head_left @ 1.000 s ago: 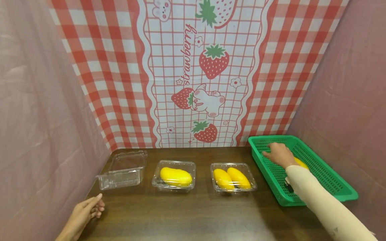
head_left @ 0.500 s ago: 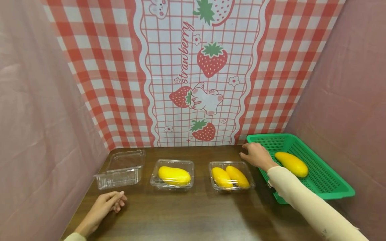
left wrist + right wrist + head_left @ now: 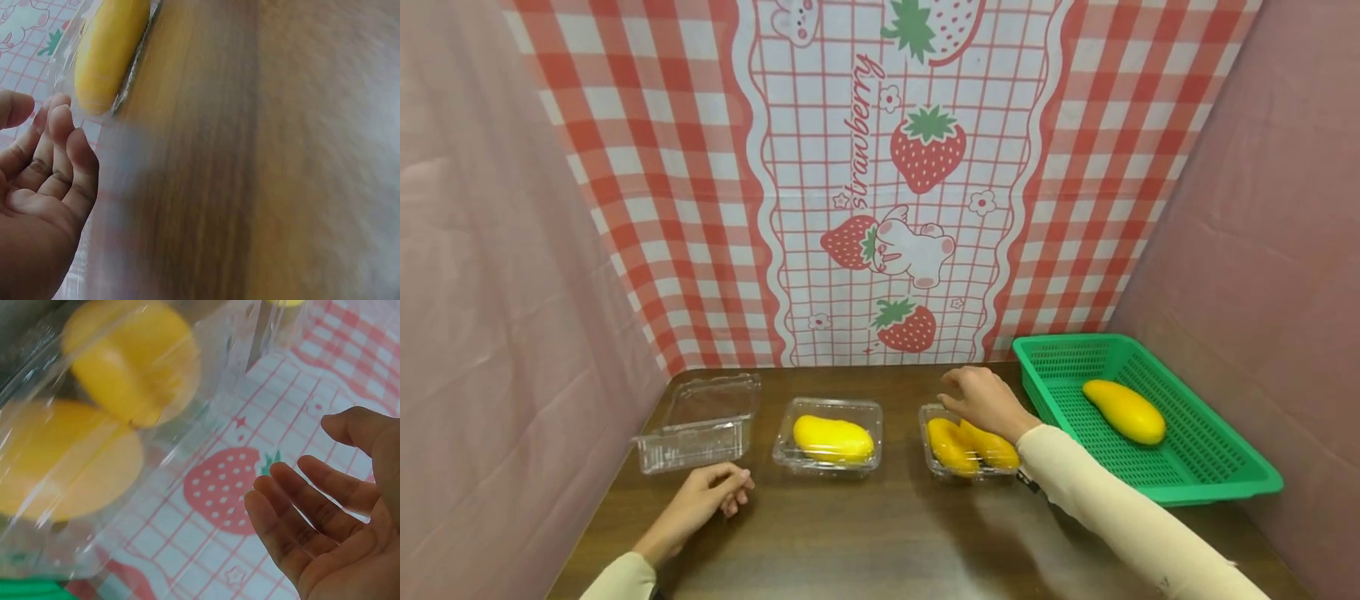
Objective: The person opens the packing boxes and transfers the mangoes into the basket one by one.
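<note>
My right hand [image 3: 988, 402] hovers over the back of a lidded clear plastic box [image 3: 929, 412] with two yellow mangoes [image 3: 951, 448] inside. Its fingers are loosely bent and hold nothing; in the right wrist view a gap shows between the hand [image 3: 337, 515] and the box. My left hand [image 3: 703, 498], also holding nothing, is in front of the open clear clamshell box [image 3: 692, 448] at the left, fingers relaxed. Between the two hands stands another lidded clear box [image 3: 829, 407] with a yellow mango [image 3: 833, 439], which the left wrist view shows past the fingertips.
A green perforated basket [image 3: 1232, 454] stands at the right, with one mango [image 3: 1125, 412] in it. A strawberry-print checked cloth [image 3: 895, 167] hangs behind the brown table [image 3: 850, 542]. Pink cloth [image 3: 1262, 250] closes off both sides.
My right hand has moved left, out of the basket and over to the box with two mangoes. My left hand has moved right and slightly up.
</note>
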Demonstrator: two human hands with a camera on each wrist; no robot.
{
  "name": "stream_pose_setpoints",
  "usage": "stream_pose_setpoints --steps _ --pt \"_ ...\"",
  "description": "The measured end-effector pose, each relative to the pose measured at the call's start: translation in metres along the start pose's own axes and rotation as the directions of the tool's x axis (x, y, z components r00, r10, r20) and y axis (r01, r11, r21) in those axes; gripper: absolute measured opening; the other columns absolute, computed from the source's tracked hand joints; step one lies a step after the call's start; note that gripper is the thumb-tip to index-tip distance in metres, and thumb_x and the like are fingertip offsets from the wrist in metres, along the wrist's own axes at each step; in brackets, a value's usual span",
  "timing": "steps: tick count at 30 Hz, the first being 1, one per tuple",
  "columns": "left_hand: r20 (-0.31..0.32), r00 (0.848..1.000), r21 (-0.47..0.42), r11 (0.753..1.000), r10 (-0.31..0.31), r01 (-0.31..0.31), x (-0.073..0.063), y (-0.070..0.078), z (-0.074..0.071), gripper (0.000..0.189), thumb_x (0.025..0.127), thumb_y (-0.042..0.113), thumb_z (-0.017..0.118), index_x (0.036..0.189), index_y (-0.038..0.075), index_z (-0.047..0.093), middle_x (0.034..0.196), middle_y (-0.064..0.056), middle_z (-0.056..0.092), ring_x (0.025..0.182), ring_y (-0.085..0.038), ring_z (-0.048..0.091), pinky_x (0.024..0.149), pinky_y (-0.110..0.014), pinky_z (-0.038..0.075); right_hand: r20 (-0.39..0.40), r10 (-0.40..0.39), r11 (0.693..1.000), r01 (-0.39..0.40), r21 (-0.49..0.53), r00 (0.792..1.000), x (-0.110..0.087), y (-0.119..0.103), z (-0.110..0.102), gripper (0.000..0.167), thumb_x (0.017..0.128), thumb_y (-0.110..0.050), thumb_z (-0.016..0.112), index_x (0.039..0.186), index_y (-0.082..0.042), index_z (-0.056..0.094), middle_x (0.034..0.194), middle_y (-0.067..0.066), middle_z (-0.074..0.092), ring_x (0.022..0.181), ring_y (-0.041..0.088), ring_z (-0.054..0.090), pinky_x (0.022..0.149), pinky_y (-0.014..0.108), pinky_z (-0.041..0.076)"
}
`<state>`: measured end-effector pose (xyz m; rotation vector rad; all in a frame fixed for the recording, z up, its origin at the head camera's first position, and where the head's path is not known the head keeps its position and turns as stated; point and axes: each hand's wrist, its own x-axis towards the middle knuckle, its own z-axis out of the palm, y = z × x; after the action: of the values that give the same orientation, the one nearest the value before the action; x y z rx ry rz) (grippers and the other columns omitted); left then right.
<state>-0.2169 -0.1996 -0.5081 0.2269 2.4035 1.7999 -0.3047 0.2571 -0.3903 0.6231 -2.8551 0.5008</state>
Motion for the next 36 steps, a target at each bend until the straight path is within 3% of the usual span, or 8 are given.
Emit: stream_pose_setpoints --steps 6,10,13,18,26,30,36 --pt "-0.028 1.0 -0.026 1.0 0.008 -0.008 0.006 0.002 0.012 0.034 0.105 0.023 0.061 0.101 -0.01 0.069 0.079 -0.011 0.065 0.063 -0.014 0.058 0.058 -0.027 0.054 -0.045 -0.114 0.993 0.114 0.002 0.992 0.002 -0.024 0.018 0.03 0.092 -0.025 0.079 0.112 -0.003 0.075 0.104 0.008 0.074 0.091 0.022 0.07 0.081 0.041 0.06" --pt "-0.017 1.0 -0.029 1.0 0.007 -0.007 0.01 0.002 0.021 0.034 0.105 0.024 0.061 0.103 -0.009 0.07 0.079 -0.01 0.066 0.064 -0.013 0.059 0.059 -0.025 0.054 -0.07 -0.215 0.977 0.214 -0.023 0.974 0.002 -0.039 0.032 0.026 0.091 -0.026 0.08 0.106 -0.005 0.075 0.097 0.005 0.073 0.085 0.018 0.068 0.075 0.037 0.059" --pt "-0.045 0.999 -0.03 1.0 -0.002 0.0 0.014 0.001 0.028 0.031 0.105 0.021 0.06 0.104 -0.008 0.071 0.079 -0.01 0.066 0.064 -0.013 0.059 0.059 -0.024 0.054 -0.07 -0.272 0.962 0.27 -0.04 0.96 0.004 -0.05 0.041 0.025 0.091 -0.026 0.08 0.106 -0.006 0.075 0.097 0.003 0.072 0.085 0.017 0.067 0.076 0.036 0.059" --pt "-0.086 0.996 -0.035 0.999 -0.002 -0.001 0.02 0.0 0.037 0.028 0.105 0.019 0.06 0.103 -0.006 0.072 0.078 -0.009 0.067 0.064 -0.013 0.059 0.058 -0.024 0.054 -0.064 -0.32 0.947 0.318 -0.035 0.945 0.007 -0.065 0.051 0.023 0.091 -0.022 0.081 0.106 -0.006 0.074 0.095 0.002 0.07 0.086 0.017 0.066 0.076 0.034 0.058" --pt "-0.102 0.995 -0.062 0.998 -0.01 0.004 0.024 0.004 0.045 0.03 0.105 0.022 0.062 0.104 -0.007 0.072 0.078 -0.008 0.067 0.064 -0.013 0.059 0.057 -0.025 0.054 -0.065 -0.399 0.917 0.396 -0.053 0.915 0.012 -0.082 0.065 0.024 0.091 -0.024 0.081 0.104 -0.005 0.074 0.095 0.005 0.071 0.085 0.017 0.066 0.073 0.032 0.059" --pt "-0.134 0.99 -0.138 0.99 -0.042 0.023 0.025 0.005 0.046 0.03 0.104 0.02 0.062 0.105 -0.009 0.07 0.077 -0.009 0.066 0.063 -0.013 0.058 0.056 -0.024 0.052 -0.031 -0.396 0.918 0.395 -0.041 0.918 0.013 -0.093 0.071 0.024 0.091 -0.025 0.08 0.106 -0.007 0.075 0.098 0.005 0.072 0.089 0.018 0.066 0.077 0.032 0.059" --pt "-0.126 0.988 -0.299 0.953 -0.089 0.048 0.028 0.002 0.047 0.028 0.104 0.013 0.06 0.111 -0.014 0.065 0.08 -0.008 0.063 0.065 -0.012 0.054 0.058 -0.023 0.05 0.021 -0.411 0.909 0.411 -0.067 0.912 0.014 -0.115 0.083 0.022 0.093 -0.029 0.079 0.106 -0.011 0.075 0.1 0.0 0.072 0.091 0.015 0.066 0.078 0.029 0.059"
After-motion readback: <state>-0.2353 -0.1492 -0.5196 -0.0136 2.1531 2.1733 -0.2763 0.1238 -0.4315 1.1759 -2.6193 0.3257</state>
